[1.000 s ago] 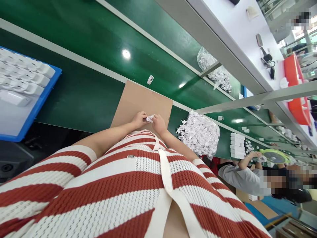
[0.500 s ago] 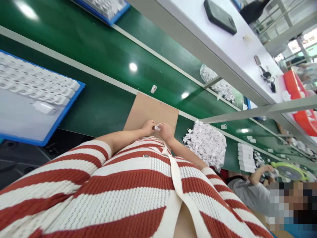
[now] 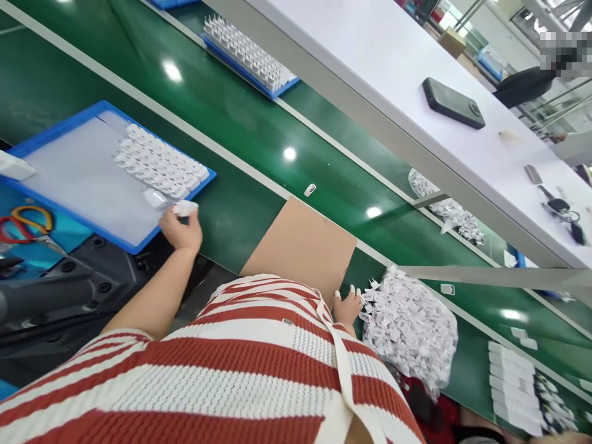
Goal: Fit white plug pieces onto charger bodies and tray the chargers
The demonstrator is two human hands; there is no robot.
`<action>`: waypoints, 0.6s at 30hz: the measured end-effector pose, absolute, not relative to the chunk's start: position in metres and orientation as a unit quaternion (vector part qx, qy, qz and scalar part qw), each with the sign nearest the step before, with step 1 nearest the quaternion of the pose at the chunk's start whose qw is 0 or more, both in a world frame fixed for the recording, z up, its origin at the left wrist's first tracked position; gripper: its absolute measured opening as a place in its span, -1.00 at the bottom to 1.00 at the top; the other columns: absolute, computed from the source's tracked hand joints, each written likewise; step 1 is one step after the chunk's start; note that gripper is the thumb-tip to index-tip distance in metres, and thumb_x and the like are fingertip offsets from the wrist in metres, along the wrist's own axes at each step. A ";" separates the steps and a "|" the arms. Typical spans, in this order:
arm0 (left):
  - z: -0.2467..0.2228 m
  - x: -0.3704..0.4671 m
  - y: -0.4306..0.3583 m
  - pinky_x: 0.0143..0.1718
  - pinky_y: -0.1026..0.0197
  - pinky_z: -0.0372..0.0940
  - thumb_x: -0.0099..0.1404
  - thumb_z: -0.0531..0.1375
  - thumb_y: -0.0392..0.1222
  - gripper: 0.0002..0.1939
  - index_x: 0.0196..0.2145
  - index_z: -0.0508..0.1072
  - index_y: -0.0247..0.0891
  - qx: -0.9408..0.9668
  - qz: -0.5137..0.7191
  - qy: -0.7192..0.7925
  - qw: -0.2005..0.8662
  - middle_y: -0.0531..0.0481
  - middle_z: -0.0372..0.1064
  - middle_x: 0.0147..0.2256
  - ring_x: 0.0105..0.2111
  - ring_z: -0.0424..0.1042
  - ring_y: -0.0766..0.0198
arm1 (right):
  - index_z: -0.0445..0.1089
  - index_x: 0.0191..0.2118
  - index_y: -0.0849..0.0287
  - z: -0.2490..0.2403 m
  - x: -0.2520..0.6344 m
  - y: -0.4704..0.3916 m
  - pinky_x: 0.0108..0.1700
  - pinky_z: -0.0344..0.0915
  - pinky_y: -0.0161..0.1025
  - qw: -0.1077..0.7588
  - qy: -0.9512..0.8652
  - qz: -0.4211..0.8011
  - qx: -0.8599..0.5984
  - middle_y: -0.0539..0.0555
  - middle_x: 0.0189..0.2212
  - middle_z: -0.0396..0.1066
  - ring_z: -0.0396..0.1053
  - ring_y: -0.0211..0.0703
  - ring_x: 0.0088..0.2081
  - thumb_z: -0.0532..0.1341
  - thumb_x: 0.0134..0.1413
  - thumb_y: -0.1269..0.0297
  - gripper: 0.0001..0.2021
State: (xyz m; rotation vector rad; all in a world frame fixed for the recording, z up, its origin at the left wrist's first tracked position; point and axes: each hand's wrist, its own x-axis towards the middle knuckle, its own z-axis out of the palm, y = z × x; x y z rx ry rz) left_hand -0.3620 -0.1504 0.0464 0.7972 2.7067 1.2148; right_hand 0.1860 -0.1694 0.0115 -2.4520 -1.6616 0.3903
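My left hand pinches a white plastic piece between thumb and fingers, over the near right edge of the blue-rimmed tray. Rows of white pieces fill the tray's right part, and a loose white piece lies just left of the held one. My right hand has its fingers apart, at the left edge of a clear bag of small white parts. Nothing shows in its grasp. A brown cardboard sheet lies between my hands.
Red and orange scissors lie at the left beside dark equipment. A raised white shelf carries a phone and keys. Its metal post crosses behind the bag. Stacked white pieces are at the lower right.
My hands have parted from over the cardboard. My left hand moved left to the tray with a white piece, and my right hand moved right to the bag and opened. The view has shifted left.
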 end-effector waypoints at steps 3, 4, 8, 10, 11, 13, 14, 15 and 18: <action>0.052 -0.401 -0.164 0.24 -0.34 -0.04 0.35 0.27 -0.30 -0.47 0.16 0.24 -0.68 0.199 0.363 0.910 0.014 -0.50 0.26 0.11 0.13 0.13 -0.13 | 0.25 0.29 0.55 0.005 0.191 -0.166 0.30 0.04 0.21 0.052 -0.542 0.139 -0.828 0.64 0.27 0.19 0.14 0.46 0.30 0.13 0.12 0.15 -0.30; 0.053 -0.410 -0.165 0.24 -0.37 -0.04 0.33 0.27 -0.34 -0.48 0.15 0.26 -0.69 0.185 0.349 0.918 0.017 -0.49 0.27 0.11 0.14 0.12 -0.15 | 0.25 0.29 0.56 0.003 0.191 -0.164 0.29 0.05 0.21 0.045 -0.541 0.140 -0.828 0.65 0.26 0.20 0.15 0.47 0.29 0.13 0.11 0.15 -0.29; 0.057 -0.437 -0.158 0.27 -0.24 0.10 0.30 0.31 -0.34 -0.53 0.09 0.33 -0.67 0.192 0.296 0.933 0.072 -0.30 0.37 0.04 0.09 0.22 0.03 | 0.31 0.27 0.48 0.007 0.192 -0.164 0.30 0.06 0.15 0.033 -0.556 0.129 -0.820 0.58 0.20 0.28 0.20 0.44 0.26 0.12 0.13 0.15 -0.35; 0.060 -0.448 -0.152 0.27 -0.12 0.17 0.32 0.31 -0.26 -0.54 0.06 0.34 -0.64 0.214 0.271 0.933 0.105 -0.23 0.34 0.06 0.04 0.28 0.15 | 0.37 0.23 0.41 0.013 0.193 -0.168 0.28 0.07 0.14 0.035 -0.557 0.107 -0.823 0.57 0.13 0.31 0.21 0.47 0.22 0.08 0.19 0.14 -0.41; 0.062 -0.454 -0.149 0.27 -0.10 0.19 0.32 0.31 -0.22 -0.55 0.04 0.36 -0.62 0.222 0.257 0.933 0.119 -0.21 0.31 0.08 0.02 0.30 0.18 | 0.39 0.21 0.39 0.017 0.194 -0.170 0.26 0.08 0.17 0.036 -0.551 0.091 -0.829 0.59 0.10 0.31 0.21 0.50 0.21 0.06 0.21 0.14 -0.43; 0.066 -0.463 -0.145 0.26 -0.15 0.21 0.28 0.32 -0.18 -0.62 -0.10 0.40 -0.56 0.232 0.225 0.936 0.140 -0.18 0.30 0.06 0.00 0.33 0.17 | 0.42 0.17 0.36 0.022 0.197 -0.174 0.19 0.09 0.27 0.040 -0.527 0.060 -0.847 0.63 0.08 0.29 0.19 0.58 0.19 0.05 0.21 0.16 -0.47; 0.068 -0.468 -0.143 0.23 -0.20 0.23 0.23 0.34 -0.17 -0.67 -0.20 0.41 -0.51 0.236 0.207 0.938 0.149 -0.15 0.32 -0.01 -0.01 0.34 0.14 | 0.44 0.14 0.34 0.023 0.198 -0.175 0.15 0.10 0.31 0.041 -0.515 0.050 -0.855 0.64 0.07 0.27 0.18 0.61 0.18 0.07 0.19 0.17 -0.49; 0.069 -0.472 -0.142 0.21 -0.25 0.25 0.18 0.36 -0.16 -0.70 -0.32 0.38 -0.45 0.240 0.188 0.939 0.156 -0.11 0.34 -0.11 -0.03 0.35 0.12 | 0.46 0.11 0.33 0.023 0.200 -0.175 0.12 0.12 0.34 0.041 -0.505 0.045 -0.861 0.64 0.07 0.27 0.18 0.62 0.17 0.08 0.17 0.18 -0.51; 0.070 -0.482 -0.140 0.06 -0.35 0.33 0.09 0.37 -0.10 -0.59 -0.53 0.18 -0.27 0.253 0.142 0.944 0.156 0.03 0.22 -0.43 -0.13 0.37 0.06 | 0.47 0.06 0.38 0.019 0.206 -0.172 0.08 0.19 0.30 0.039 -0.495 0.051 -0.866 0.60 0.05 0.27 0.23 0.54 0.11 0.09 0.13 0.23 -0.54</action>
